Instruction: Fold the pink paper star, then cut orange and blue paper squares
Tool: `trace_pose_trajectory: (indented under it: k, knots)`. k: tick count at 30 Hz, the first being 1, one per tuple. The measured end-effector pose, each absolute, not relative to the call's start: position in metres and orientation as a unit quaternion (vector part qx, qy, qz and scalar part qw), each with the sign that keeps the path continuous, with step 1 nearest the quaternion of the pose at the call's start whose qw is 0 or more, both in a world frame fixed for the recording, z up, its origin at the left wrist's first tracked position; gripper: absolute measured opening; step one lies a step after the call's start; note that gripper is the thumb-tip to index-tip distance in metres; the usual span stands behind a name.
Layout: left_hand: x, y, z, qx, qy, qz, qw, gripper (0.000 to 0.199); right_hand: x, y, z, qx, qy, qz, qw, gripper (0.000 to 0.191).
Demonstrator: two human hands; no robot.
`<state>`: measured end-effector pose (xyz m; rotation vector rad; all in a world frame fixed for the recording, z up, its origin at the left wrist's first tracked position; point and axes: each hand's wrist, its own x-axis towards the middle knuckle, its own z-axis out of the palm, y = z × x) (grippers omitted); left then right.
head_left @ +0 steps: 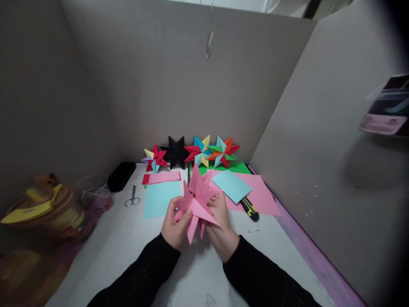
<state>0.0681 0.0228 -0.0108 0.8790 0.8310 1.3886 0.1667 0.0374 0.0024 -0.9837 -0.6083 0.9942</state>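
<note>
A pink folded-paper star [198,207] with several pointed arms is held above the white table, between both hands. My left hand [175,224] pinches it from the left, thumb on the front of a lower point. On the other side my right hand [221,226] grips it, its fingers partly hidden behind the paper. Behind the star lie a light blue sheet [162,199] on the left, and a smaller light blue piece [232,186] over a pink sheet [263,196] on the right. A yellow and black utility knife [249,209] pokes out from under that smaller piece.
Finished paper stars, one of them black [177,152], lean against the grey back panel [179,85]. Small scissors [132,197], pink paper strips [162,178] and a black phone-like object [122,176] sit at left. Beyond the table's left edge stands a cluttered brown container [41,209].
</note>
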Motion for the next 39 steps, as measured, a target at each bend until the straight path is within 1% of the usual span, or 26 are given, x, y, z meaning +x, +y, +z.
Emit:
trace_pose_trajectory:
  k: [4,9,15,18,19,23,25,28,32,36,39]
  knots:
    - [0.068,0.022,-0.009,0.395,0.353,0.595,0.604,0.039,0.166,0.038,0.0,-0.456,-0.257,0.459,0.718,0.039]
    - [0.067,0.021,-0.01,0.396,0.354,0.576,0.621,0.041,0.166,0.036,0.0,-0.473,-0.249,0.466,0.705,0.042]
    - [0.066,0.022,-0.009,0.4,0.35,0.566,0.63,0.041,0.166,0.038,-0.005,-0.456,-0.251,0.474,0.711,0.047]
    - [0.061,0.028,-0.007,0.402,0.324,0.573,0.636,0.042,0.171,0.042,-0.007,-0.465,-0.282,0.442,0.713,0.041]
    - [0.058,0.031,-0.006,0.411,0.315,0.569,0.639,0.046,0.174,0.043,-0.008,-0.474,-0.298,0.428,0.709,0.039]
    - [0.042,0.044,0.0,0.483,0.297,0.513,0.645,0.075,0.182,0.049,-0.008,-0.508,-0.347,0.386,0.688,0.031]
    - [0.035,0.048,0.003,0.499,0.278,0.505,0.647,0.083,0.184,0.051,-0.007,-0.507,-0.361,0.374,0.688,0.029]
    - [0.028,0.051,0.006,0.467,0.237,0.513,0.68,0.088,0.186,0.054,-0.007,-0.5,-0.383,0.369,0.683,0.029]
    - [0.018,0.058,0.013,0.473,0.186,0.457,0.73,0.086,0.193,0.056,-0.005,-0.51,-0.426,0.353,0.659,0.03]
    - [0.005,0.065,0.022,0.523,0.145,0.376,0.751,0.069,0.201,0.055,0.005,-0.511,-0.491,0.349,0.613,0.028]
    - [-0.003,0.067,0.028,0.519,0.185,0.349,0.758,0.059,0.207,0.053,0.014,-0.483,-0.541,0.374,0.578,0.031]
